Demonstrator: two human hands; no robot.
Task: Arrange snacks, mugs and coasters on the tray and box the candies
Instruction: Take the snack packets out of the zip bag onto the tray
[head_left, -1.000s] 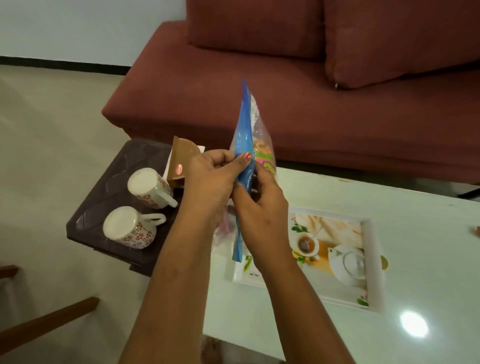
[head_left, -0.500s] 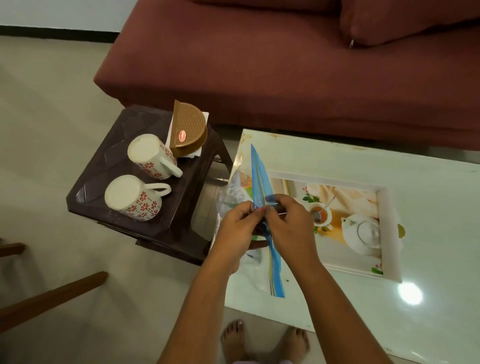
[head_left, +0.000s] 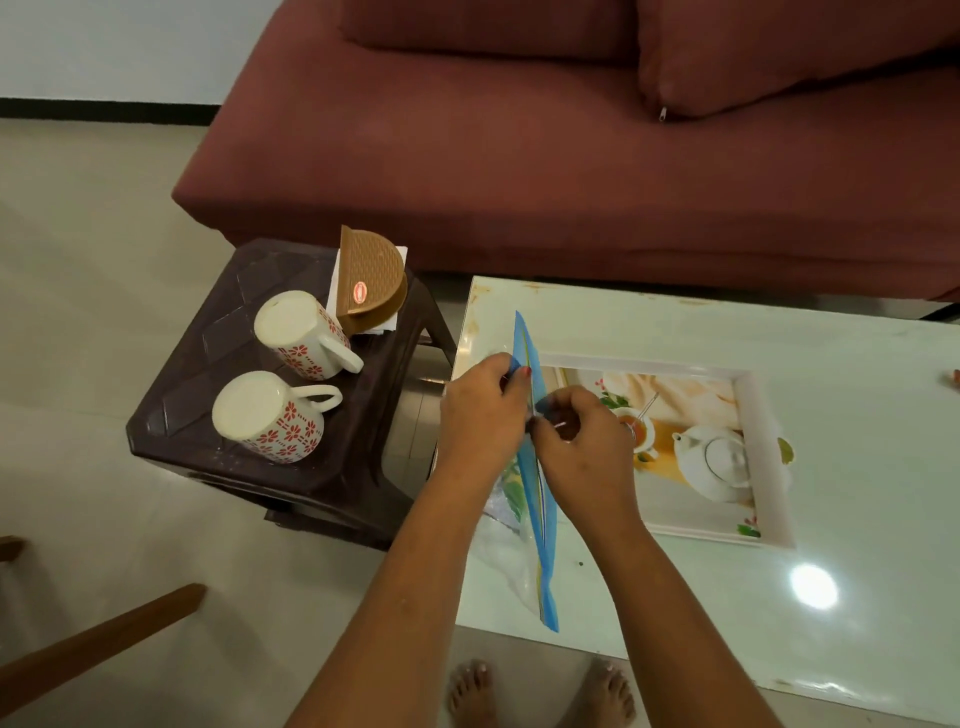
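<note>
- Grip: left hand (head_left: 485, 415) and right hand (head_left: 584, 452) both pinch the blue top seal of the snack bag (head_left: 543, 551), fingertips close together on either side of the strip. Reads as a tear-open pull.
- Bag is held up over the near left corner of the table (head_left: 857, 519), clear body sagging below the hands. It's just beside the left end of the tray (head_left: 649, 362), not in it yet.
- Risk 1: seal lets go all at once, the bag splits wide and the snacks scatter. Cause: both pinches at one spot, nothing supporting the body.
- Risk 2: anything spilling leftward clears the table edge and hits the floor by the bare feet (head_left: 470, 691).
- Risk 3: film stretches instead of tearing and the fingers slip off the slick strip.
- Risk 4: the hands jerk apart and the left arm swings toward the stool (head_left: 208, 374). Two mugs (head_left: 298, 332) (head_left: 267, 415) stand bottom-up there next to the coaster holder (head_left: 369, 278). The near mug looks easiest to knock.
</note>
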